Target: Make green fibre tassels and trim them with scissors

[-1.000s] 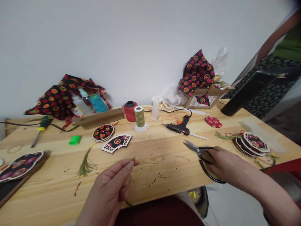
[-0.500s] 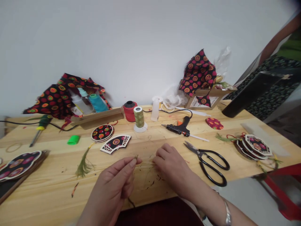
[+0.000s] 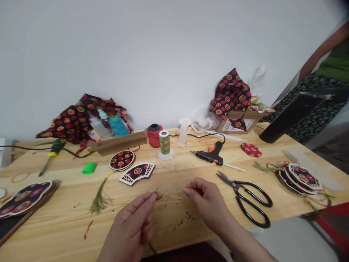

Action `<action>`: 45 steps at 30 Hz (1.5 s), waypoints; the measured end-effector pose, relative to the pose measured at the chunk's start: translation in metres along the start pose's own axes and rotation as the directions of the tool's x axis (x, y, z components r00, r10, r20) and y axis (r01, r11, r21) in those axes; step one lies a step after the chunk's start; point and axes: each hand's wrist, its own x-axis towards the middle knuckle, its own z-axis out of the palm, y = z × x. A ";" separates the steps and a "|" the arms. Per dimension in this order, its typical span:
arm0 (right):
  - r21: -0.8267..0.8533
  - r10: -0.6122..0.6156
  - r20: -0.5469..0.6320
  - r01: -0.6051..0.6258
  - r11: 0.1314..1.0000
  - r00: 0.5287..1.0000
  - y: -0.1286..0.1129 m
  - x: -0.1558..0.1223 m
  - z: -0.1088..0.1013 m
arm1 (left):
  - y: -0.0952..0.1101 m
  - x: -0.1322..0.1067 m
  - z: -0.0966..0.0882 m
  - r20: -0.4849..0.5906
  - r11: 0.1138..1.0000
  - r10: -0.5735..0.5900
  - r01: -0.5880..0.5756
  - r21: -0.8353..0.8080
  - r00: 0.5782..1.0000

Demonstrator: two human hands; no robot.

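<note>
My left hand (image 3: 133,225) hovers low over the wooden table (image 3: 65,222), its thumb and forefinger pinched on a small bundle of olive-green thread (image 3: 156,192). Just to its right, my right hand (image 3: 204,202) has its fingers curled, the tips pinching fine strands of the same thread that stretch toward the left hand. Black scissors (image 3: 248,198) lie on the table right of my right hand, untouched. A spool of olive thread (image 3: 164,142) stands upright behind the hands.
A glue gun (image 3: 211,156), red spool (image 3: 154,135), fan-shaped ornament (image 3: 137,173), round ornament (image 3: 122,160), green tassel (image 3: 99,196), screwdriver (image 3: 50,156) and patterned fabric (image 3: 73,120) lie around. Stacked ornaments (image 3: 298,176) sit at right. Another person (image 3: 327,72) stands at far right.
My right hand let go of the scissors, left them on the table and moved left to the thread held in my left hand.
</note>
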 end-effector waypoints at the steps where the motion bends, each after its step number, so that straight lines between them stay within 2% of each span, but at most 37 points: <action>1: 0.038 0.018 -0.007 -0.018 0.999 1.000 -0.002 -0.001 0.002 | -0.002 0.001 0.002 0.002 1.000 -0.014 0.014 -0.004 1.000; 3: 0.051 -0.031 -0.052 0.034 0.998 0.998 -0.005 -0.003 0.007 | -0.005 0.003 0.007 0.006 0.999 -0.054 0.054 -0.007 0.999; 5: 0.000 -0.176 -0.117 0.177 0.984 0.977 -0.005 -0.007 0.014 | -0.007 0.006 0.013 0.009 0.995 -0.097 0.097 -0.018 0.995; 8: -0.098 -0.407 -0.155 0.396 0.913 0.900 -0.003 -0.014 0.023 | -0.008 0.010 0.019 0.022 0.989 -0.138 0.139 -0.059 0.990; 10: -0.129 -0.477 -0.147 0.461 0.878 0.867 0.000 -0.016 0.027 | -0.008 0.013 0.021 0.038 0.984 -0.152 0.155 -0.083 0.988; 30: -0.156 -0.522 -0.054 0.509 0.846 0.851 0.012 -0.010 0.029 | -0.004 0.030 0.023 -0.010 0.997 -0.081 0.081 0.003 0.997; 45: -0.149 -0.532 0.014 0.527 0.836 0.847 0.015 -0.015 0.026 | -0.004 0.024 0.023 -0.012 0.999 -0.027 0.028 0.017 1.000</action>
